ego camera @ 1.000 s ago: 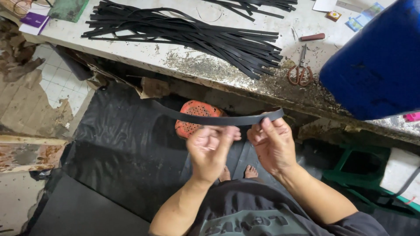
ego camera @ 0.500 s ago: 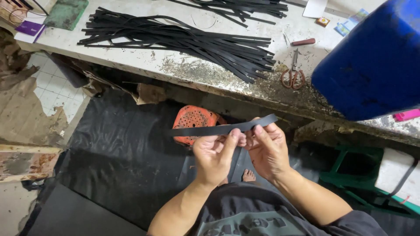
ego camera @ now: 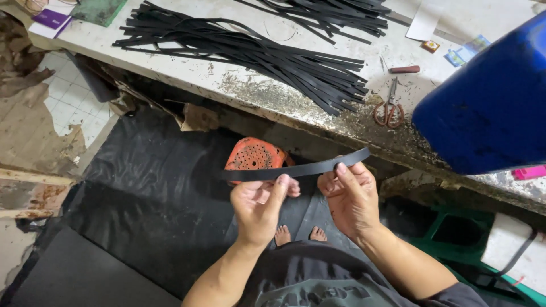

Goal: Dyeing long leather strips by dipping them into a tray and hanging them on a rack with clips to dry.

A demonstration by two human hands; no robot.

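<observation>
A long black rubber strip [ego camera: 301,168] is held level in front of me, just below the edge of the workbench. My left hand [ego camera: 259,207] pinches it near its middle between thumb and forefinger. My right hand [ego camera: 347,196] grips it closer to its right end, the thumb pressed on its top. The strip's left end sticks out freely over an orange perforated stool [ego camera: 254,155] below.
The stained white workbench [ego camera: 239,85] carries two heaps of similar black strips [ego camera: 244,48], rusty-handled scissors [ego camera: 389,108] and a small red-handled tool [ego camera: 405,69]. A big blue container [ego camera: 489,108] stands at right. Black sheeting [ego camera: 142,193] covers the floor; green crates [ego camera: 455,233] sit lower right.
The strip has slid to the right through my hands and flattened out. My hands have drawn closer together and come slightly nearer my body.
</observation>
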